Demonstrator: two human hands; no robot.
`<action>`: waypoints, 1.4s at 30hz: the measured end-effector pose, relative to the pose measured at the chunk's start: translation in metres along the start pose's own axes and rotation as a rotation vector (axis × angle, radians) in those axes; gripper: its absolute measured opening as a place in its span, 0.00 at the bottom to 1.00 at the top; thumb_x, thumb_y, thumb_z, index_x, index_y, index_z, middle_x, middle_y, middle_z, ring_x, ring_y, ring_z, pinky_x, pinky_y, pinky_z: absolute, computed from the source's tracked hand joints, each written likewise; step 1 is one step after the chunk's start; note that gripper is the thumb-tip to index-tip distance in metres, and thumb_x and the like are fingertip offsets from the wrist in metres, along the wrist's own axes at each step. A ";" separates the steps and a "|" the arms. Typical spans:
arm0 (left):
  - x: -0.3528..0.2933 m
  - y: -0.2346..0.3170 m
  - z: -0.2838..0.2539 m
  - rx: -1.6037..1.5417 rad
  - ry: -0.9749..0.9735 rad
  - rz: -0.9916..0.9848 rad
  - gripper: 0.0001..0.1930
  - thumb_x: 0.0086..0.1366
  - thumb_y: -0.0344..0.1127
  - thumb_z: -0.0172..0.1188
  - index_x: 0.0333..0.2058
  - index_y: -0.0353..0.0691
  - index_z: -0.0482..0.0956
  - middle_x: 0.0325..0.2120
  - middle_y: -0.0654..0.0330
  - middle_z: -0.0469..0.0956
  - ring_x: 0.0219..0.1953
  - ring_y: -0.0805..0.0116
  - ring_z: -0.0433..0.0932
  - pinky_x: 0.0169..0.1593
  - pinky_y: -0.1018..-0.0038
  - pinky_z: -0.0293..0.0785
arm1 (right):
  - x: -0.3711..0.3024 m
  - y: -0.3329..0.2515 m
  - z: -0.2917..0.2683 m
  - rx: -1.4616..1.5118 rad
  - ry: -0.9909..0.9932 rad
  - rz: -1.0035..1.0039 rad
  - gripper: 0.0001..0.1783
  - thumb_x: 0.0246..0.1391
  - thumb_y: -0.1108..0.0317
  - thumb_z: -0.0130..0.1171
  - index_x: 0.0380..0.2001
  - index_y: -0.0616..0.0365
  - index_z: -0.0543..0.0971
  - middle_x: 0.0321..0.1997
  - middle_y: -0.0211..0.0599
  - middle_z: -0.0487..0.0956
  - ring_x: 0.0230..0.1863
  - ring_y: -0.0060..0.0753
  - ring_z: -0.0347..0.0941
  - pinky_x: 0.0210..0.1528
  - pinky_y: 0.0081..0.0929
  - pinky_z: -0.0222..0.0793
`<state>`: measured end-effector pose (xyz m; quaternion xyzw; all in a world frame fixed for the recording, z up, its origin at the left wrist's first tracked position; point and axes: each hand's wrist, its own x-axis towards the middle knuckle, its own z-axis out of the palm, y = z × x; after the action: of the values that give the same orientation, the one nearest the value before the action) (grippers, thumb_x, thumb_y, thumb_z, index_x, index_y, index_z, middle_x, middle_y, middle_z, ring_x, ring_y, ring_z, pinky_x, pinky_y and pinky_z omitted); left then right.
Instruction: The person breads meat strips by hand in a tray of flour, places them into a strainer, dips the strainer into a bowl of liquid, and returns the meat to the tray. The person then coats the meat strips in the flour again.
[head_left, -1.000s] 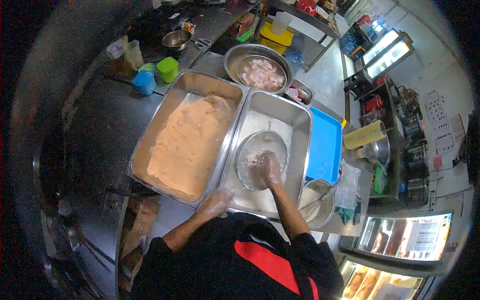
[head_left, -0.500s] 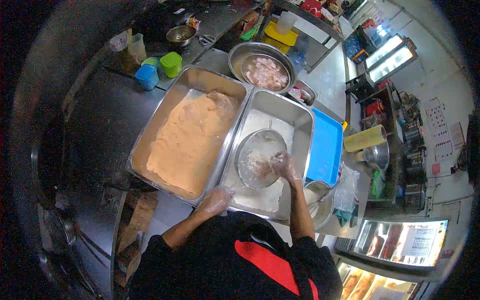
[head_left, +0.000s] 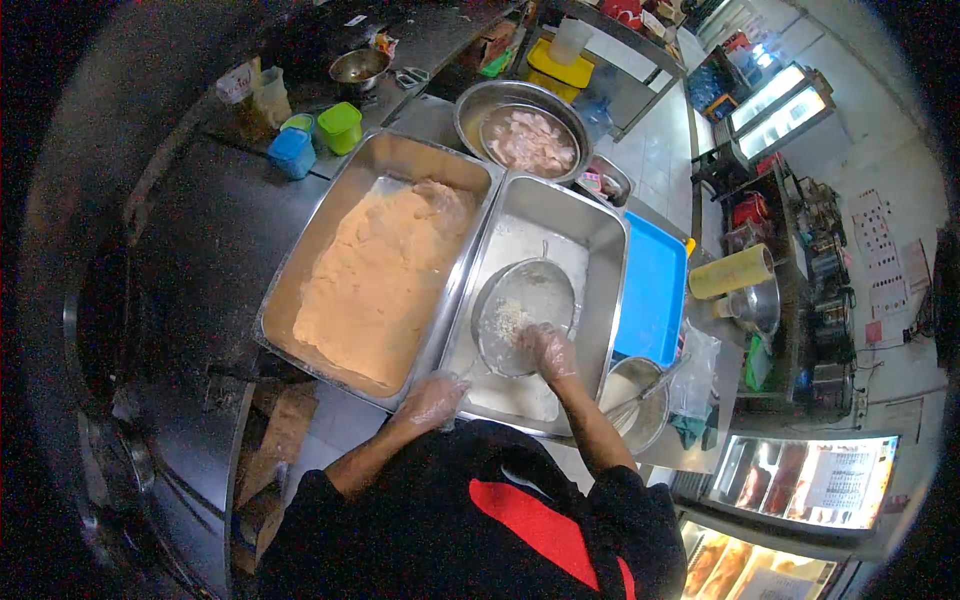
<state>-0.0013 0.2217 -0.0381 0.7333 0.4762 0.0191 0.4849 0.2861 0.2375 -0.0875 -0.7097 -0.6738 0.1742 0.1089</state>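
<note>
In the head view, I look down past black sleeves onto two deep steel pans side by side. The right pan (head_left: 598, 270) has white powder (head_left: 515, 395) across its floor, and a round sieve (head_left: 525, 285) sits inside, toward its near half, with pale crumbs (head_left: 511, 318) on the mesh. My right hand (head_left: 551, 352) reaches over the sieve's near right part, fingers bent downward; I cannot tell whether they pinch anything. My left hand (head_left: 433, 400), whitish over the back, is at the near edge where the pans meet, fingers pointing toward the sieve; whether they are closed on something I cannot tell. The left pan (head_left: 338, 205) holds a broad bed of orange-tan powder (head_left: 375, 290). Beyond the pans, at the far side, a wide steel bowl (head_left: 468, 125) holds pinkish raw pieces (head_left: 532, 142). Right of the right pan lies a blue tray (head_left: 648, 290); nearer, a whisk (head_left: 628, 405) leans in a metal bowl (head_left: 656, 418). Far left stand a blue tub (head_left: 292, 155) and a green tub (head_left: 341, 130).
</note>
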 end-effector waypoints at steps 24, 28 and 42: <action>0.015 -0.038 0.025 0.313 0.107 0.410 0.15 0.67 0.38 0.43 0.43 0.36 0.75 0.30 0.44 0.76 0.33 0.43 0.76 0.38 0.52 0.71 | 0.130 0.041 -0.088 0.873 0.022 -0.005 0.17 0.55 0.56 0.56 0.37 0.60 0.75 0.34 0.34 0.77 0.30 0.26 0.72 0.28 0.25 0.70; 0.016 -0.033 0.020 0.235 -0.062 0.104 0.16 0.68 0.41 0.42 0.44 0.37 0.74 0.32 0.43 0.77 0.36 0.41 0.76 0.41 0.51 0.70 | 0.262 0.012 -0.135 1.150 0.212 0.005 0.11 0.48 0.64 0.56 0.29 0.61 0.77 0.26 0.33 0.77 0.23 0.26 0.71 0.23 0.27 0.66; -0.009 0.002 0.004 -0.130 -0.094 -0.182 0.22 0.70 0.48 0.38 0.43 0.37 0.76 0.35 0.43 0.77 0.34 0.48 0.79 0.41 0.55 0.72 | 0.230 0.027 -0.149 0.478 0.009 -0.039 0.15 0.55 0.62 0.55 0.37 0.65 0.78 0.35 0.40 0.79 0.33 0.25 0.73 0.35 0.25 0.69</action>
<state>-0.0025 0.2117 -0.0346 0.6540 0.5151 -0.0286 0.5532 0.3769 0.4761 0.0149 -0.6514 -0.6267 0.3235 0.2799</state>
